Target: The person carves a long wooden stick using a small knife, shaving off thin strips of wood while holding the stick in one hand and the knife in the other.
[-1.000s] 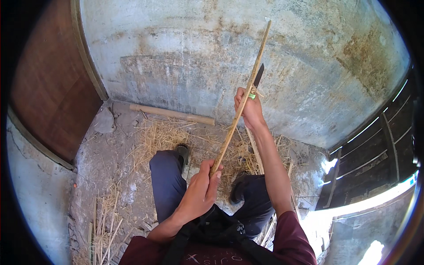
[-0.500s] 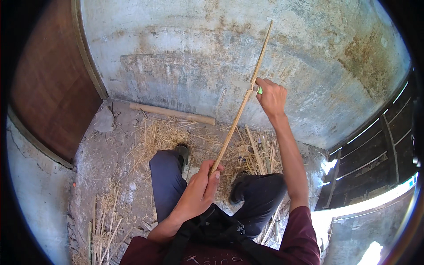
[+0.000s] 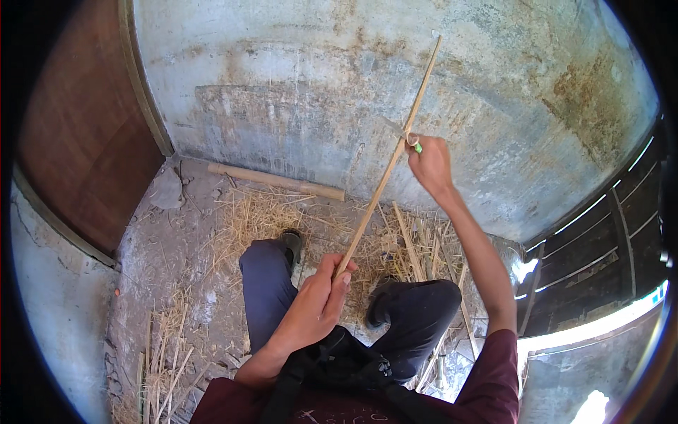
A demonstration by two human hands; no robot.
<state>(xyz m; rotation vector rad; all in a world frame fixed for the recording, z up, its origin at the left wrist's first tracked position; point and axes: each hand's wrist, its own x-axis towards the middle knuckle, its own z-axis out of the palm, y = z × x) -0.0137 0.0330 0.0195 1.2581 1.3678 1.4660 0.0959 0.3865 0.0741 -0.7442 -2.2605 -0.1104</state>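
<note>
A long, thin bamboo strip (image 3: 386,174) slants up and away from me, its far tip before the wall. My left hand (image 3: 316,305) is closed round its near end, thumb along the top. Farther up, my right hand (image 3: 430,162) is closed on a knife with a green handle (image 3: 417,148). The knife's blade (image 3: 393,126) lies across the strip and sticks out on its left side. A small pale curl, apparently a shaving, shows by the right fingers. Those fingers partly hide where blade and strip meet.
Straw-like shavings (image 3: 258,215) litter the floor beyond my feet, with split bamboo pieces (image 3: 409,240) at right and more strips (image 3: 164,374) at lower left. A bamboo pole (image 3: 275,181) lies along the stained wall (image 3: 296,120). A brown door (image 3: 88,141) stands left, dark slats (image 3: 586,247) right.
My right hand has turned slightly and shifted a little, and its elbow has swung outward. The knife's blade now shows more to the left of the strip. My left hand has stayed nearly still.
</note>
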